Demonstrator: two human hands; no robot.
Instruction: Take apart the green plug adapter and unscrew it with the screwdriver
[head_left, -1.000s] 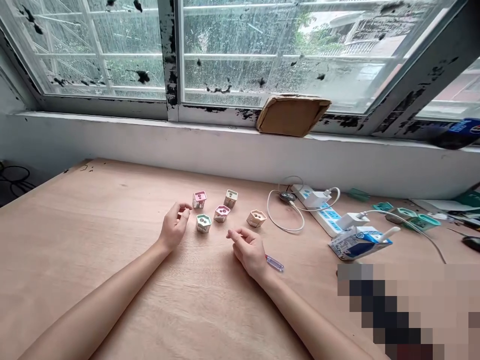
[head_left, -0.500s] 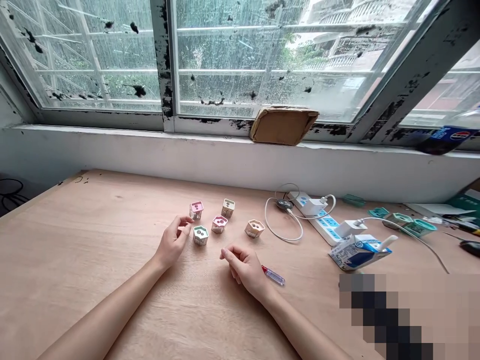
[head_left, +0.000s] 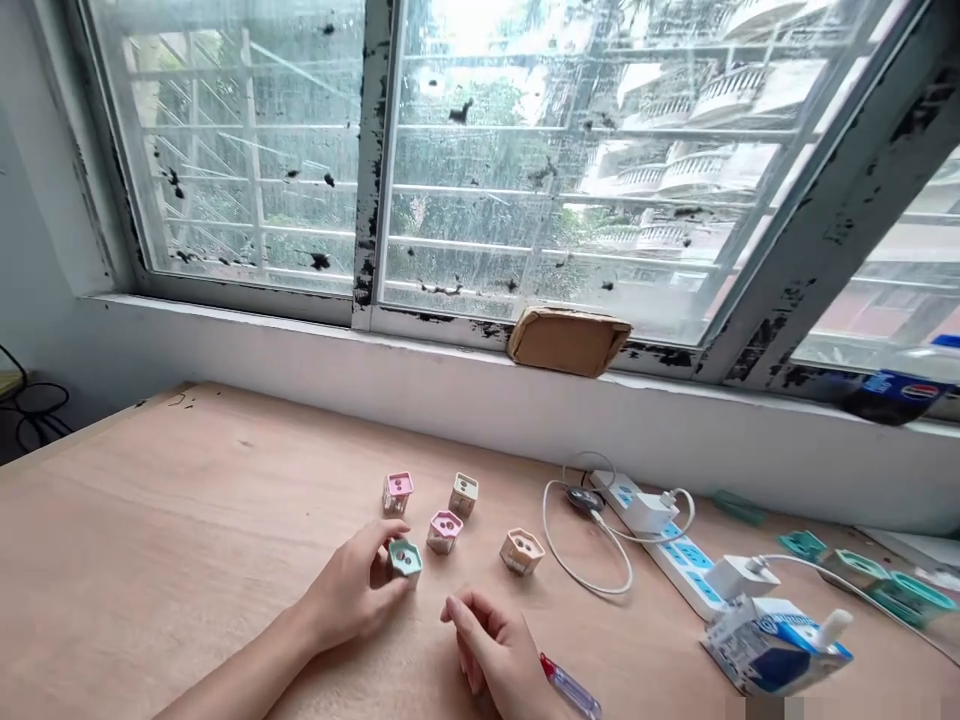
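My left hand (head_left: 358,582) has its thumb and fingers around a green-rimmed pencil sharpener (head_left: 406,560) with two holes on top. The sharpener stands upright on the wooden table. Just behind it are a pink six-sided sharpener (head_left: 445,531), a squarish pink sharpener (head_left: 397,492) and a beige squarish sharpener (head_left: 464,494). To their right sits a peach-coloured sharpener (head_left: 522,551). My right hand (head_left: 491,645) rests on the table with loosely curled fingers, and no object shows in it. Beside it lies a small screwdriver (head_left: 571,688) with a clear purple handle and red collar.
A white power strip (head_left: 690,570) with plugs and a looped white cable (head_left: 551,540) lies to the right. A blue-and-white carton (head_left: 772,645) tilts in front of it. Green plastic casings (head_left: 911,597) stand farther right. The wall and window sill (head_left: 450,355) bound the back.
My left hand has moved from beside the squarish pink sharpener to the green one and closed around it. The camera view has tilted up, so the table sits lower. My right hand stays curled.
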